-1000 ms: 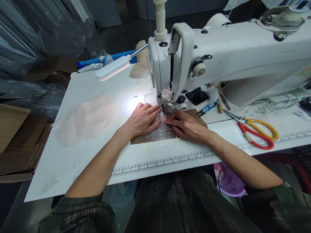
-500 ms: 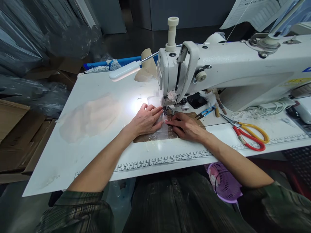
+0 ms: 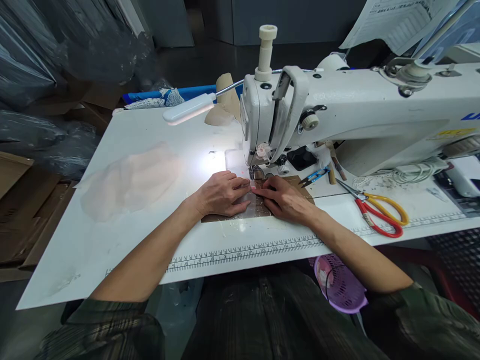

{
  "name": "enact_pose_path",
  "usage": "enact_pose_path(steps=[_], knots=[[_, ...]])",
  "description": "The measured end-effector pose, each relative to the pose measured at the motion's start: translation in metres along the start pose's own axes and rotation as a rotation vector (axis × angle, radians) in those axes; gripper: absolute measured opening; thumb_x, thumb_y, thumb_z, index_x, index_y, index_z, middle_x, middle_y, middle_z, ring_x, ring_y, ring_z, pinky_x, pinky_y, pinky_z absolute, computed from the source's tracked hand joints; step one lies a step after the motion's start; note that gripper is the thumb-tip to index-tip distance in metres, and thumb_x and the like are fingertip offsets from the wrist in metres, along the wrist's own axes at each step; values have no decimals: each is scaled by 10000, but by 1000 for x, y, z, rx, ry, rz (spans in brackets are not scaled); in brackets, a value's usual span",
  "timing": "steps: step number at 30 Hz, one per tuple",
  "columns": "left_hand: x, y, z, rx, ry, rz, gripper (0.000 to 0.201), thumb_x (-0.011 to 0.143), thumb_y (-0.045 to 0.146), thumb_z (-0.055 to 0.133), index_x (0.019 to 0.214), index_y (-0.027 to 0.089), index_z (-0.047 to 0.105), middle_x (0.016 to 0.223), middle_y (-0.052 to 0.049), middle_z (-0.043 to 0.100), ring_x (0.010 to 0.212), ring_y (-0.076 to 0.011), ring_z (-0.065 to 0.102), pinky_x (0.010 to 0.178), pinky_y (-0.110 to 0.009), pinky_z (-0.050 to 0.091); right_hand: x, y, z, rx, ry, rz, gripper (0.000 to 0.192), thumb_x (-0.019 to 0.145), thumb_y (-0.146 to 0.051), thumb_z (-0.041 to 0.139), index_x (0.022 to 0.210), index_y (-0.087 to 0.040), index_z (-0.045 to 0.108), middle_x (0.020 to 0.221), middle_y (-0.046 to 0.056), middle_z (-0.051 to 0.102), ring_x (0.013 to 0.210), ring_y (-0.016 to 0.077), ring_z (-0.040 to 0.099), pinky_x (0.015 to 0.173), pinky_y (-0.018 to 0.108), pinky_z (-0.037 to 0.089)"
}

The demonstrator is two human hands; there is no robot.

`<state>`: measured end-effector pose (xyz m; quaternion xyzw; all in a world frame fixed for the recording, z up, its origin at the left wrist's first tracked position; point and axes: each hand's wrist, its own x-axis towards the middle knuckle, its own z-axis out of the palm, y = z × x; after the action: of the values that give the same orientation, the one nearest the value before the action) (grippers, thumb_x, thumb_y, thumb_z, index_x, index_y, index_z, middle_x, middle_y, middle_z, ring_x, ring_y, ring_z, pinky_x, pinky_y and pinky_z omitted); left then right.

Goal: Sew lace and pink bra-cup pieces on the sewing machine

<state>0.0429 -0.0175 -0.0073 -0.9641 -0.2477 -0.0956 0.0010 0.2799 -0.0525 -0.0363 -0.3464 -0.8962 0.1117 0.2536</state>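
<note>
A white industrial sewing machine (image 3: 337, 110) stands on a white table (image 3: 150, 240). Just in front of its needle lies a small clear, shiny piece of material (image 3: 250, 206) on a brown patch of the table. My left hand (image 3: 219, 194) lies flat on the piece's left side, fingers pointing at the needle. My right hand (image 3: 285, 199) presses its right side, fingertips almost touching those of the left. Both hands rest on the piece with fingers extended; neither grips it.
Red-and-yellow scissors (image 3: 378, 215) and small blue thread snips (image 3: 314, 176) lie right of my hands. A pale sheer fabric pile (image 3: 127, 180) sits at the left. A lamp (image 3: 187, 109) on a gooseneck lights the needle area. A purple basket (image 3: 339, 285) hangs below the table edge.
Both hands have drawn slightly back from the needle toward me, the piece moving with them. The camera view shifted a little.
</note>
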Motion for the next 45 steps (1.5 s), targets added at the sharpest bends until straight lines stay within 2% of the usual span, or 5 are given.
enact_pose_path(steps=[18, 30, 36, 41, 45], knots=[[5, -1, 6, 126, 15, -105, 403, 967, 428, 412, 1128, 163, 671, 1256, -125, 634, 954, -251, 637, 811, -410, 480, 0, -8, -2, -15, -10, 52, 369, 901, -155, 444, 1219, -227, 617, 1027, 103, 508, 982, 222, 509, 922, 433, 516], [10, 0, 8, 221, 57, -204, 417, 973, 458, 414, 1142, 158, 649, 1167, -120, 639, 878, -235, 576, 744, -387, 402, 1, -6, 4, 0, 40, 138, 373, 951, -220, 460, 1296, -202, 602, 994, 108, 477, 926, 207, 518, 903, 416, 510], [7, -4, 7, 221, 153, -209, 348, 936, 443, 514, 1108, 170, 645, 1124, -127, 637, 950, -256, 579, 770, -397, 421, 3, -5, -4, 93, 72, 174, 371, 948, -190, 448, 1270, -202, 632, 1005, 102, 546, 895, 183, 572, 872, 375, 524], [2, -2, -11, 151, 311, -169, 271, 947, 367, 510, 1044, 158, 651, 1071, -120, 652, 892, -230, 616, 735, -379, 474, 6, -6, -9, 195, 158, 201, 327, 923, -133, 467, 1151, -188, 695, 939, 78, 623, 821, 155, 611, 793, 306, 528], [-5, 14, -23, -55, 150, -24, 202, 909, 292, 558, 1021, 171, 674, 1029, -87, 675, 876, -200, 639, 751, -338, 516, 7, -6, -5, 214, 183, 177, 305, 907, -124, 480, 1103, -163, 710, 915, 81, 642, 813, 162, 623, 767, 294, 520]])
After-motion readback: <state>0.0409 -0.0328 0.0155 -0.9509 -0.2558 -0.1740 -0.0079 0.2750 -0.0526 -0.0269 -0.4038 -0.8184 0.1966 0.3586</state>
